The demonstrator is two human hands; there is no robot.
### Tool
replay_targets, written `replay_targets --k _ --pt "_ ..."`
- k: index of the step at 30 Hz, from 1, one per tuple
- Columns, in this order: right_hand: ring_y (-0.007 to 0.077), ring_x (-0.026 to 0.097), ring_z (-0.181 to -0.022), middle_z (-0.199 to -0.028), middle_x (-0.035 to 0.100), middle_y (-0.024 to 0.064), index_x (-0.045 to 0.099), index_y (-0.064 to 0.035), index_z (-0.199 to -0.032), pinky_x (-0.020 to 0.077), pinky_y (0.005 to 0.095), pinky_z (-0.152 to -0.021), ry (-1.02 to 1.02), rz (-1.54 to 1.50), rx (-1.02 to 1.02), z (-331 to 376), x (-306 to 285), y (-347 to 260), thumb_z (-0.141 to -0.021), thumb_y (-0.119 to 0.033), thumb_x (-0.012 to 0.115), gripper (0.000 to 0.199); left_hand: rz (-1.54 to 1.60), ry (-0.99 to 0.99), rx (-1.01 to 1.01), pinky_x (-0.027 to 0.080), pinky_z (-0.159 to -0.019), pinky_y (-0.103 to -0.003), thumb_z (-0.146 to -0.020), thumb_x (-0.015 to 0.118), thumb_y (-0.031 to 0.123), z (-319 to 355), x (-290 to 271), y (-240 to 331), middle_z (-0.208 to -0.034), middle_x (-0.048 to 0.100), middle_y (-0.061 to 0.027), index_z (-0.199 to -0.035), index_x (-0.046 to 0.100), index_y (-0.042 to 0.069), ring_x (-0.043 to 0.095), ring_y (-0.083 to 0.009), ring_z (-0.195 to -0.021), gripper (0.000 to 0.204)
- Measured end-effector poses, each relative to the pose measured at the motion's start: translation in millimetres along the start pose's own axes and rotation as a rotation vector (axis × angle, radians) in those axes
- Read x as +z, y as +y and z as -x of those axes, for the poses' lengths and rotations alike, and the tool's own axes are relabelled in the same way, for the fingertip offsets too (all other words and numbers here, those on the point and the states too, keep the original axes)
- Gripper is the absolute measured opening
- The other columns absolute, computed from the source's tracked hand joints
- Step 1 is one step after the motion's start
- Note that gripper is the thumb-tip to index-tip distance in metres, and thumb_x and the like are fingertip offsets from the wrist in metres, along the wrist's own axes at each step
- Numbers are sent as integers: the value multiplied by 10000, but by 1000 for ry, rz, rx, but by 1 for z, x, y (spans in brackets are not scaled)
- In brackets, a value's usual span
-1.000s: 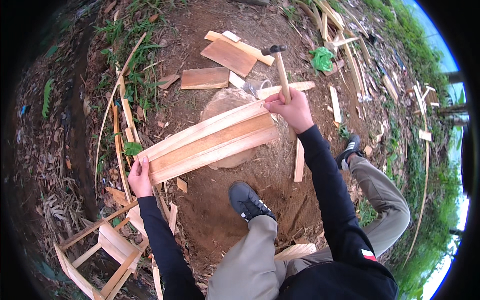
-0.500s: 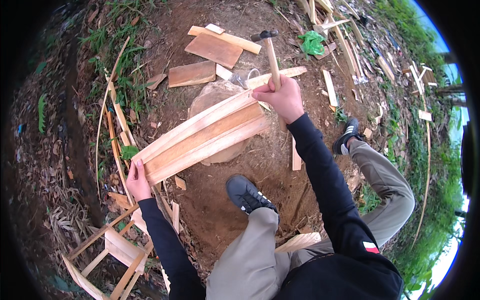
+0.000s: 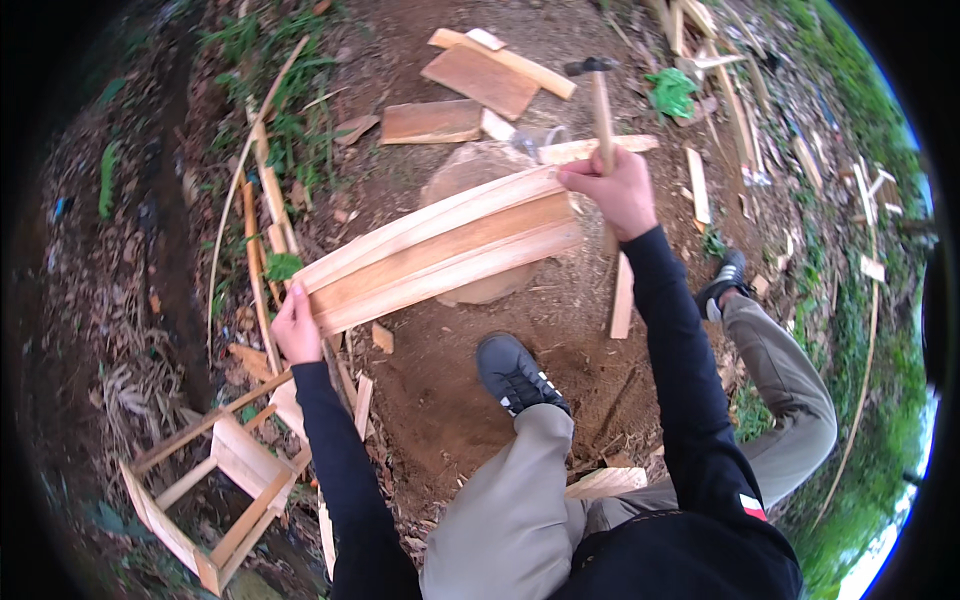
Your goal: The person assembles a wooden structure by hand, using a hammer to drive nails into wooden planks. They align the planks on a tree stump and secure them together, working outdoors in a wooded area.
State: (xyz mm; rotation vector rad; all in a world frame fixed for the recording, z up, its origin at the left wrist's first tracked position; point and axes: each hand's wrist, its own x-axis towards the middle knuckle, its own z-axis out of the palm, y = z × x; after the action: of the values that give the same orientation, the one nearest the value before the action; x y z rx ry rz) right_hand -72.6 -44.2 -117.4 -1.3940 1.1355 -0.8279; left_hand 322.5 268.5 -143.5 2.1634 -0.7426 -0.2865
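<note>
A long, pale wooden panel (image 3: 440, 255) with raised strips along both edges lies slanted across a tree stump (image 3: 468, 172), hiding much of its top. My left hand (image 3: 297, 326) pinches the panel's near left end between thumb and fingers. At the far right end, my right hand (image 3: 624, 192) is closed round the wooden handle of a hammer (image 3: 602, 100), its dark head pointing up and away. The thumb and forefinger of that same hand also touch the panel's corner.
Reddish-brown boards (image 3: 482, 80) lie on the soil beyond the stump, near a green plastic bag (image 3: 671, 92). An open wooden frame (image 3: 245, 455) stands at lower left. Long sticks (image 3: 256, 250) run along the left, and scrap timber (image 3: 735, 100) piles up at far right. My shoe (image 3: 520, 372) is close to the stump.
The view has swung, so the scene sits farther right in the picture. The panel lies a little flatter across the picture. Both hands keep the same hold.
</note>
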Motion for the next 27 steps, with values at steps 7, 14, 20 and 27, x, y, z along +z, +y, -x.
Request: replay_targets --k 7,14,20,27 --pt "143 708 -776 -933 730 167 446 -83 -799 582 265 -649 -101 -186 85 3 -3 -7 -810 33 799 371 122 46 -63 496 -965 -275 -1013 665 279 0 8 12 -1174 741 -147 -1243 682 -58 680 -146 -1047 408" --pt "152 698 -859 -1017 717 176 453 -81 -819 583 282 -720 -192 -162 52 0 2 -3 -817 50 779 351 252 -10 -72 488 -972 -284 -1020 659 255 -5 -2 -9 -1215 702 -105 -1333 621 -36 654 -149 -1058 429" --pt "159 708 -889 -1042 716 189 430 -80 -822 599 280 -771 -132 -165 65 1 -4 -3 -823 50 766 361 -377 -98 763 435 -1060 -426 -891 764 370 -2 38 124 -1250 619 -124 -1290 652 78 564 -292 -1200 507" --pt "166 707 -892 -1042 714 200 435 -78 -822 597 282 -770 -142 -196 67 4 1 -5 -821 54 759 350 -279 -505 996 488 -912 -415 -854 762 448 -5 135 195 -1078 588 -117 -1214 652 38 575 -302 -1024 557"
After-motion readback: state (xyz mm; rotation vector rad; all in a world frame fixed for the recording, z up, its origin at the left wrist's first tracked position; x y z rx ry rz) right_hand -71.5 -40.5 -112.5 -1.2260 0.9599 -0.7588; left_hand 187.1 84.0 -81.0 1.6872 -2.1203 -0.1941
